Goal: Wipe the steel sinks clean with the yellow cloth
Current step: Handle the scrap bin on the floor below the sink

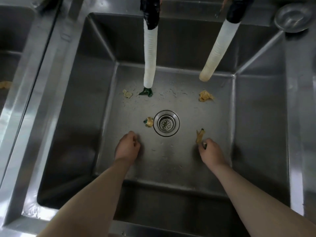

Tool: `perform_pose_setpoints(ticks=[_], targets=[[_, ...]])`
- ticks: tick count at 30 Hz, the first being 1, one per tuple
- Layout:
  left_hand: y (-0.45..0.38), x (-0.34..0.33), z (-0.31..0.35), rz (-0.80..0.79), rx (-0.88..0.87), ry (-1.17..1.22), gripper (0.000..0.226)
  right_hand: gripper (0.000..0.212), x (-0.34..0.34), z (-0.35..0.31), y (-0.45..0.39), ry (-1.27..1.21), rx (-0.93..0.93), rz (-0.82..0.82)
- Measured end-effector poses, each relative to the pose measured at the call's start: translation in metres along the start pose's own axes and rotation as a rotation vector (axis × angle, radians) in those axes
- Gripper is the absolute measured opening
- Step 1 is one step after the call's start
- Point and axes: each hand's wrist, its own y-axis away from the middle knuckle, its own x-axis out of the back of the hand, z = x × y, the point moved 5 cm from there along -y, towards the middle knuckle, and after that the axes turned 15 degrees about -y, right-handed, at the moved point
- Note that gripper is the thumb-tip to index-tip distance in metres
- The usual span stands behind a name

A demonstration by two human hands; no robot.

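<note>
I look down into a deep steel sink (pixel 85 117) with a round drain strainer (pixel 166 123) in its floor. Several yellow and green scraps lie on the bottom: one left of the drain (pixel 148 121), one at the back left (pixel 127 93), a green one (pixel 146 92) under the left hose, and one at the back right (pixel 205 96). My right hand (pixel 211 152) pinches a yellowish scrap (pixel 200 135) near the front right. My left hand (pixel 127 146) is curled on the sink floor left of the drain; whether it holds anything is hidden. No yellow cloth is in view.
Two white ribbed hoses (pixel 150 57) (pixel 216 52) hang from black-taped taps into the sink. A steel bowl (pixel 292 18) sits on the rim at the back right. A second sink (pixel 10 53) lies to the left, with a yellowish scrap (pixel 5 84) in it.
</note>
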Motion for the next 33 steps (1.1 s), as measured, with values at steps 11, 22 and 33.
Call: perform_pose_setpoints(ticks=[11, 22, 33], targets=[[0.005, -0.018, -0.012, -0.045, 0.015, -0.177, 0.055, 0.040, 0.003, -0.003, -0.032, -0.045, 0.009, 0.028], [-0.004, -0.022, -0.008, 0.007, -0.008, -0.240, 0.023, 0.017, -0.001, -0.006, -0.030, 0.020, 0.090, 0.047], [-0.021, -0.006, -0.004, 0.020, -0.118, 0.061, 0.030, 0.024, 0.006, -0.008, -0.034, -0.292, -0.083, 0.147]])
